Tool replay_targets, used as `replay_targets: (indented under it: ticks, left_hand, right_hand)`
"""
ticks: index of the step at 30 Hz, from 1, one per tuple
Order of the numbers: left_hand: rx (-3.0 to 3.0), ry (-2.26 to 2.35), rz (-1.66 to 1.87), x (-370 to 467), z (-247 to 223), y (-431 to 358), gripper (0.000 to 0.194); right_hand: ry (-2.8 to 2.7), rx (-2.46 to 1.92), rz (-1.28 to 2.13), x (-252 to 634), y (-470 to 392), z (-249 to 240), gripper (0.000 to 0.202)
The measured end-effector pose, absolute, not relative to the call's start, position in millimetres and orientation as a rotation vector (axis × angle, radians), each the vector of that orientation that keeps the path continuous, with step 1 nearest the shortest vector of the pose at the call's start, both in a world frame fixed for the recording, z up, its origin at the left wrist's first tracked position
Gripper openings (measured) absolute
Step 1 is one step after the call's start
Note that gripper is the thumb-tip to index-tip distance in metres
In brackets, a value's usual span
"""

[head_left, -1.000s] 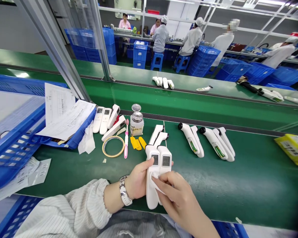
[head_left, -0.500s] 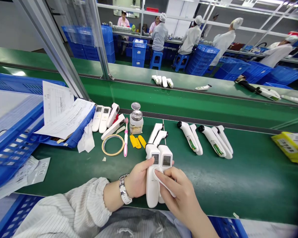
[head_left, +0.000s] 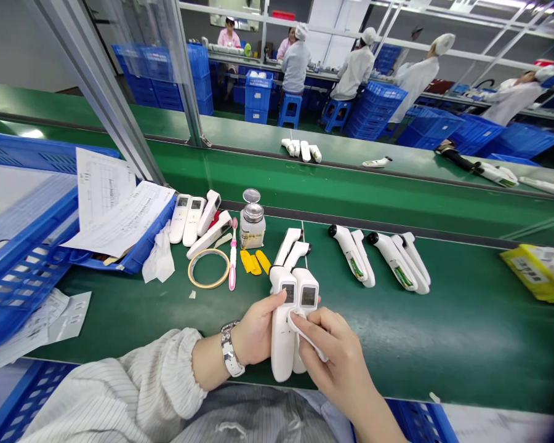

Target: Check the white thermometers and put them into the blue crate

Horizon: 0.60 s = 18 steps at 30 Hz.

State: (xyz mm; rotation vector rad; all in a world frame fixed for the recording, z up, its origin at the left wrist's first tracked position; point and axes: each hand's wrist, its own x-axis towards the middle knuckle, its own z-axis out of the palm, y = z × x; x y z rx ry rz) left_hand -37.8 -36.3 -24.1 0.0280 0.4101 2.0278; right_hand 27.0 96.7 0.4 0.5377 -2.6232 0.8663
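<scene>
Two white handheld infrared thermometers sit side by side, screens up, in my left hand (head_left: 257,329). My left thumb rests by the screen of the nearer-left thermometer (head_left: 282,354); the other thermometer (head_left: 310,282) lies against its right side. My right hand (head_left: 339,351) is closed on a small white piece (head_left: 314,348), pressing it to the front of the thermometers just below the screens. Whether that piece is cloth or plastic I cannot tell. Just beyond my hands, more white thermometers (head_left: 298,251) lie on the green bench.
Left of centre are a tape roll (head_left: 192,278), a pink-and-white toothbrush (head_left: 232,264), a dispenser bottle (head_left: 252,234), yellow finger cots (head_left: 247,261) and more thermometers. Opened thermometers (head_left: 399,271) lie to the right, near a yellow packet (head_left: 530,274). A blue basket (head_left: 23,289) borders the left.
The white piece and my right fingers have shifted very slightly on the thermometers. My left hand keeps the same grip, and the view has moved a little.
</scene>
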Motion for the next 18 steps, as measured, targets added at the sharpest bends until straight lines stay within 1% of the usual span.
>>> replay_targets:
  ticks: [14,18]
  left_hand:
    - [0.029,0.408,2.036,-37.5,-28.2,-35.2,0.05]
    - [0.009,0.403,2.029,-37.8,-27.7,-35.8,0.05]
  right_hand:
    - [-2.614,0.573,0.886,25.8,94.6,-0.6,0.033]
    - [-2.63,0.526,0.914,27.2,94.3,-2.9,0.033]
